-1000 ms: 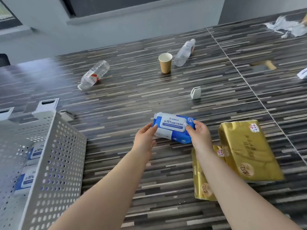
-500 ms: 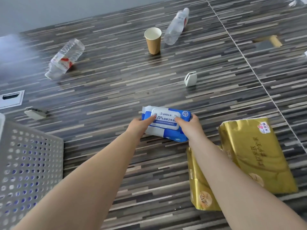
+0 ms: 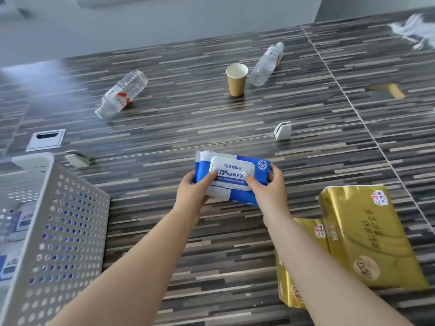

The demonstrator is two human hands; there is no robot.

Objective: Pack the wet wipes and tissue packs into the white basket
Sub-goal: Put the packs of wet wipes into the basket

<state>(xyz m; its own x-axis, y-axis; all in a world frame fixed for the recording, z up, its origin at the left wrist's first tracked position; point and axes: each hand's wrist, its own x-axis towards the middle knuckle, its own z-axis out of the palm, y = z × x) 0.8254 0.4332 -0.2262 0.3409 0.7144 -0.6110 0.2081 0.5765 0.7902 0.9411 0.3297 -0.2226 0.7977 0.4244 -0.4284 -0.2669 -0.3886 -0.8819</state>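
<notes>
A: Change since a second ago: the wet wipes pack is tipped up off the striped table, its lid face turned toward the person, where earlier it lay lower and flatter. Both hands stay on it.

B: Grip?

A: Left hand clamps the left end, thumb on the white flip lid. Right hand clamps the right end, thumb also on the lid, fingers wrapped behind. Both closed on the pack. It appears clear of the surface, though I can't be sure about the near lower edge.

B: Step?

A: Pick-up done, carry to the white basket about to start, I judge. The basket sits well to the left, and blue-and-white packs show through its perforated wall.

B: Next move needs?

A: A sweep left, high enough to clear the basket rim, then lowering the pack beside those already inside. The soft pack should hold fine between two hands.

B: Remaining?

A: Two gold tissue packs, one overlapping the other, lie by the right forearm, not yet packed.
</notes>
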